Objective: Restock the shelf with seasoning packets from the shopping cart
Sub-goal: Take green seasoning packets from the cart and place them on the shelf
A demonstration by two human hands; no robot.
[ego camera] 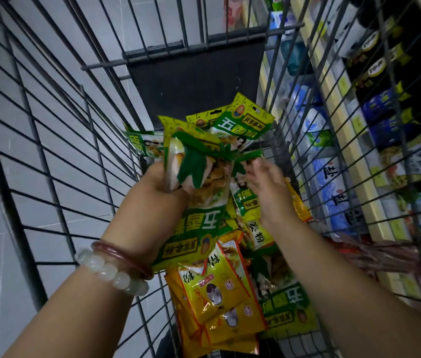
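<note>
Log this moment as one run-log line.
left hand grips green packets | right hand reaching, open | yellow packets in cart | shelf unstocked

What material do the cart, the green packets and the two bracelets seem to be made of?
Cart: grey metal wire, seemingly coated, dull sheen.
Green packets: glossy printed plastic film; it creases and glints.
White bracelet: translucent beads, perhaps jade or glass.
Red bracelet: glossy, translucent; material unclear.

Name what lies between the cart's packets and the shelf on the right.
In the head view, the cart's wire side stands between the packets and the shelf.
</note>
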